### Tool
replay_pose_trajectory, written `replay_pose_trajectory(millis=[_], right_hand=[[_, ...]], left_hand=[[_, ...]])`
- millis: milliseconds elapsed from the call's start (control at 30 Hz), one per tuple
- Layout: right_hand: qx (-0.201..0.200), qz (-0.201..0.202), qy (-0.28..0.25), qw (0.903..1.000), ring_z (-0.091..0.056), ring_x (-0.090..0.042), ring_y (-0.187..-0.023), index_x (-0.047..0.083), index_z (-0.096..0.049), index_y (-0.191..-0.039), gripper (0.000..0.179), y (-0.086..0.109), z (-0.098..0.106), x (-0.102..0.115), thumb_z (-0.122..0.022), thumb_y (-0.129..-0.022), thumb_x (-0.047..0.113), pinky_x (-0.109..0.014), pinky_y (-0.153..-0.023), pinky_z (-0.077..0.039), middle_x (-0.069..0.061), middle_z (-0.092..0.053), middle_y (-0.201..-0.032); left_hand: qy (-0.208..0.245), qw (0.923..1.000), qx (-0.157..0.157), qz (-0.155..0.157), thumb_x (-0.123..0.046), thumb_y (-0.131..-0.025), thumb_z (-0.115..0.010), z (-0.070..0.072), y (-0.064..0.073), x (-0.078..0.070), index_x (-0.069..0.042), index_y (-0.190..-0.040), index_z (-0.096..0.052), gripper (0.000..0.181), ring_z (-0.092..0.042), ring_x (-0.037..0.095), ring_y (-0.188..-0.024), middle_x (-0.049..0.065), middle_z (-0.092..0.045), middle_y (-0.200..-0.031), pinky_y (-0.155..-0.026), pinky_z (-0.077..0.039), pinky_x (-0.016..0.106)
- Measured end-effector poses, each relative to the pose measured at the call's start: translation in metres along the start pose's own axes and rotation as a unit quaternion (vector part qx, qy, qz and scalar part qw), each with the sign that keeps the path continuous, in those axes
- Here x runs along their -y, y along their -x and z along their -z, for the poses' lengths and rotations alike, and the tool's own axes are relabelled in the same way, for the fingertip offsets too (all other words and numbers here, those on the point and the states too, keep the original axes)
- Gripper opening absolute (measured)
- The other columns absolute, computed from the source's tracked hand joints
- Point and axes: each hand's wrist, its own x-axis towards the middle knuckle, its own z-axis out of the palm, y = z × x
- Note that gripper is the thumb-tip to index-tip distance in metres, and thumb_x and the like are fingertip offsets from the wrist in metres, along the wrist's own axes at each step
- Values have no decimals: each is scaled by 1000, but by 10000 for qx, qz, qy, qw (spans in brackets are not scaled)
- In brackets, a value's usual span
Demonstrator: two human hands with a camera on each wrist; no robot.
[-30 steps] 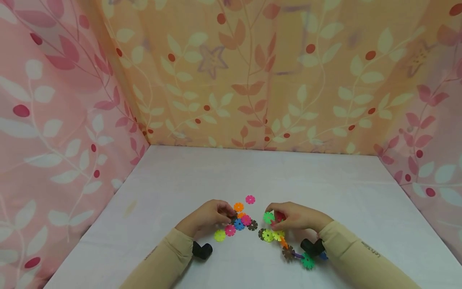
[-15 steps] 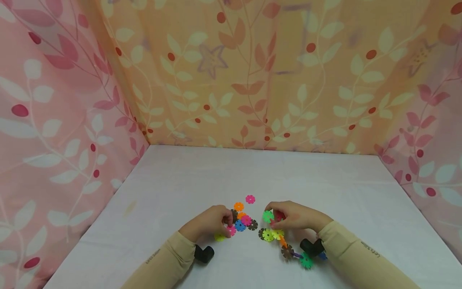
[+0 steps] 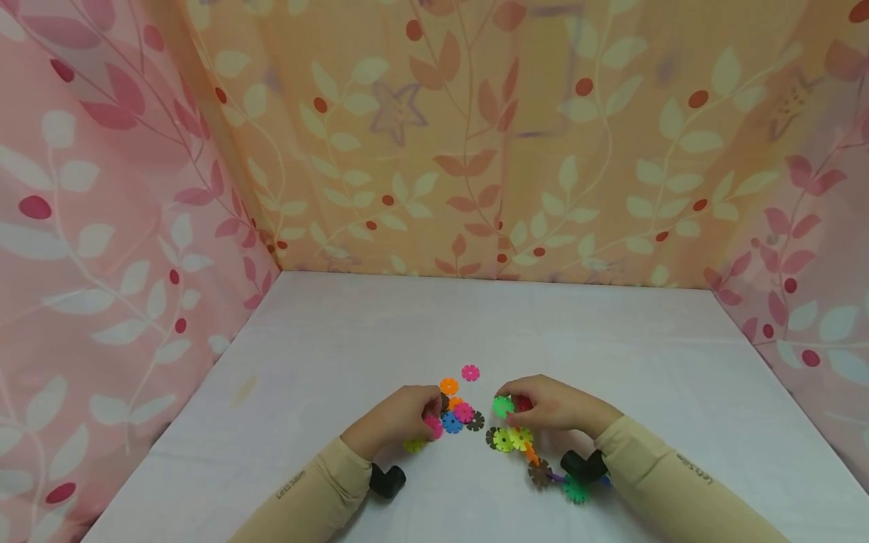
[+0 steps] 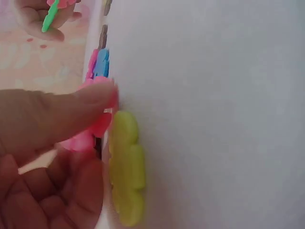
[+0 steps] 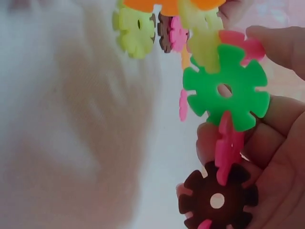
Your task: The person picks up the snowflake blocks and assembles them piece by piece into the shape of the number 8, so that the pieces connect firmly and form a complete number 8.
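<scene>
My left hand pinches a pink notched flower disc between thumb and curled fingers, low at the left side of a small pile. Beside it a yellow disc lies on the table in the left wrist view, partly hidden by the hand in the head view. My right hand holds a chain of interlocked flower discs. In the right wrist view a green disc, a pink disc and a dark brown disc of that chain join edge to edge near the fingers.
Loose discs lie between the hands: blue, orange, brown and a separate pink one. The chain trails past an orange disc to another green disc under the right wrist. Patterned curtains enclose the white table.
My left hand has left a brown disc in the pile, moved down towards the near side and taken hold of the pink disc. The right hand stays nearly in place with the chain.
</scene>
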Motion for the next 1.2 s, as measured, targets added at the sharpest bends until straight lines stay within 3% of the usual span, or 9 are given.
replay_pose_trajectory(millis=[167, 267, 467, 667, 833, 1200], right_hand=[[44, 15, -25, 10000, -47, -14, -75, 11, -60, -116, 35, 0, 0, 6, -64, -84, 25, -26, -63, -44, 2, -51, -77], [38, 105, -24, 9999, -48, -14, -73, 10, -60, -115, 35, 1, -1, 8, -65, -83, 24, -26, -61, -44, 2, -51, -75], [-44, 400, 121, 9991, -46, -8, -64, 11, -60, -113, 39, 1, -3, 9, -71, -79, 27, -23, -55, -42, 6, -49, -68], [-227, 647, 388, 9969, -46, -6, -65, 16, -61, -102, 25, 0, -5, 11, -69, -80, 24, -21, -57, -43, 7, -50, -70], [-371, 509, 599, 9962, -46, -6, -62, 19, -58, -95, 17, 0, -4, 15, -66, -80, 21, -22, -56, -43, 9, -48, -67], [-345, 569, 226, 9975, -50, -9, -67, 12, -63, -102, 25, -2, -3, 14, -68, -78, 17, -22, -59, -46, 9, -55, -76]], left_hand=[[375, 9988, -217, -221, -13, -78, -71, 2, -2, -8, -19, -73, -60, 14, -50, 11, -66, -7, -54, -67, -58, -44, 23], [471, 9961, -576, -475, -17, -81, -69, 2, -6, -17, -21, -74, -59, 13, -50, 9, -67, -9, -55, -69, -59, -44, 21], [950, 9869, -1128, -653, -24, -85, -66, -7, -15, -33, -22, -83, -55, 11, -50, 8, -68, -9, -54, -73, -58, -44, 20], [1343, 9790, -1258, -872, -14, -82, -69, -15, -18, -44, -18, -81, -56, 13, -54, 5, -70, -9, -58, -74, -60, -47, 20], [1492, 9779, -1243, -770, -11, -82, -68, -17, -17, -45, -17, -79, -55, 16, -56, 4, -68, -9, -59, -74, -60, -48, 19], [1517, 9741, -1346, -997, -11, -81, -69, -18, -17, -47, -16, -78, -61, 11, -57, 4, -67, -9, -62, -74, -61, -49, 18]])
